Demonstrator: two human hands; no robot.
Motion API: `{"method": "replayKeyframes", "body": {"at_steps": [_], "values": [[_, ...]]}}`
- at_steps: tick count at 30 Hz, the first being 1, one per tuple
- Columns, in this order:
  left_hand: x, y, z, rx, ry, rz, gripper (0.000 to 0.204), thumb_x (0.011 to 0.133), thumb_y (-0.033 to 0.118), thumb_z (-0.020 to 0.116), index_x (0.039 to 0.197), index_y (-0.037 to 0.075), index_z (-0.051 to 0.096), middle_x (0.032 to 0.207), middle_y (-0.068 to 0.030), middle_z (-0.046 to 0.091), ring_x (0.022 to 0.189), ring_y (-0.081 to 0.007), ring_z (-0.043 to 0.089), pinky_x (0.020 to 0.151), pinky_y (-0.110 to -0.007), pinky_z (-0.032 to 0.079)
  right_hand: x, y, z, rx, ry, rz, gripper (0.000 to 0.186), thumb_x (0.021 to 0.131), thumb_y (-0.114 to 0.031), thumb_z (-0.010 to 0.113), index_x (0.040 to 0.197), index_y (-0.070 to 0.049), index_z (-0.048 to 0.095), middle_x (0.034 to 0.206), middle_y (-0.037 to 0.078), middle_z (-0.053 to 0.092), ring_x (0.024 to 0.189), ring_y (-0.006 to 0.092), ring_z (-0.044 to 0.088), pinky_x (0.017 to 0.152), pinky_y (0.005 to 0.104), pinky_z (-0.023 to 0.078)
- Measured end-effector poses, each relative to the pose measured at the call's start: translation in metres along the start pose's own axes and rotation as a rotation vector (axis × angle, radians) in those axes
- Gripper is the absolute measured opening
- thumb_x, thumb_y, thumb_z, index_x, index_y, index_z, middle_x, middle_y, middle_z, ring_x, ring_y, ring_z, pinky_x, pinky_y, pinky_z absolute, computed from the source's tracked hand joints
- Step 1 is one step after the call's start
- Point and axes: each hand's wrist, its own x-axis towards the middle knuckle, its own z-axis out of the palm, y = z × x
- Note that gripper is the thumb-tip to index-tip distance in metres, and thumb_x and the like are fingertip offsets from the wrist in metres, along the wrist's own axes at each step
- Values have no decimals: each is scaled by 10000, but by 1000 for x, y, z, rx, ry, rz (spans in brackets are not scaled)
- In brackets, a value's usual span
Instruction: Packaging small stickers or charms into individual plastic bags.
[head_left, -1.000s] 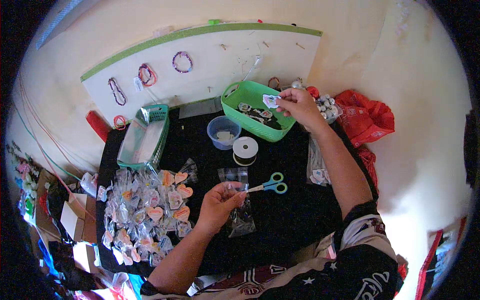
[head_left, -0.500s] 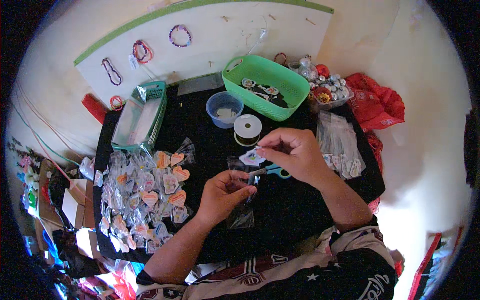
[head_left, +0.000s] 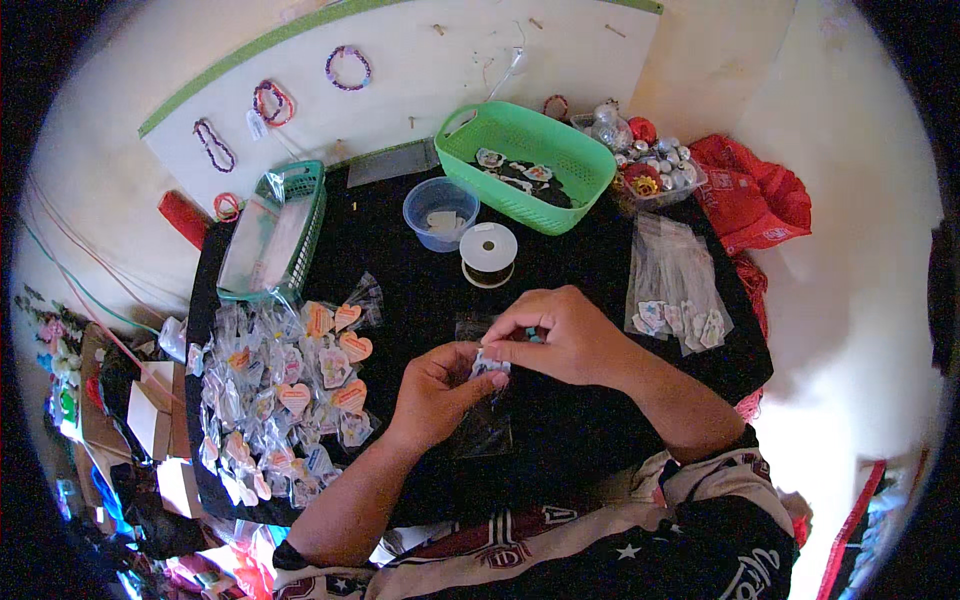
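Note:
A small white-edged picture cut-out is pinched between my two hands above the black cloth. My left hand has thumb and fingers closed on its left and lower side. From the right, my right hand grips its upper edge with thumb and fingertips. Beneath them lies a clear plastic bag, partly covered by my left hand. A bit of teal scissors handle peeks out behind my right hand; the blades are hidden. Just beyond the hands stands a white spool of dark cord.
Many bagged cut-outs and heart tags are heaped at left. Behind them sits a teal basket of clear bags. A blue tub, green basket and bauble container line the back. More bagged cut-outs lie at right.
My right hand has brought the cut-out down and left to my left hand, and both now pinch it. The scissors, visible before between the hands, are now mostly covered.

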Motion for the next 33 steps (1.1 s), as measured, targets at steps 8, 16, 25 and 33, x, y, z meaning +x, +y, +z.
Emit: {"method": "replayKeyframes", "body": {"at_steps": [8,16,25,33], "values": [[-1,-1,0,-270,72,-13,279,849,2,662,1118,-17,588,981,-79,666,900,-113,624,810,-254,508,2,-8,1,-100,298,-76,200,818,-177,709,980,-68,661,822,-9,567,676,76,532,593,206,408],[-6,11,-5,-61,153,283,425,816,-59,667,1218,-32,532,1051,-107,650,954,-148,626,837,-273,506,-5,-18,9,59,129,-62,139,839,-186,695,870,-55,661,800,61,658,670,131,611,601,260,474],[-8,8,-8,-42,228,318,314,865,-30,619,1176,-30,575,1086,-137,649,973,-159,623,871,-278,486,-7,-15,10,35,329,-216,122,796,-89,723,872,-60,632,813,43,610,632,81,515,520,219,375],[-3,0,-10,-239,305,317,313,926,113,579,1211,-16,561,1157,-154,620,1054,-191,595,891,-315,477,-5,2,20,-65,95,-175,180,795,-153,718,889,-24,634,889,96,649,814,229,637,723,337,497]]}}
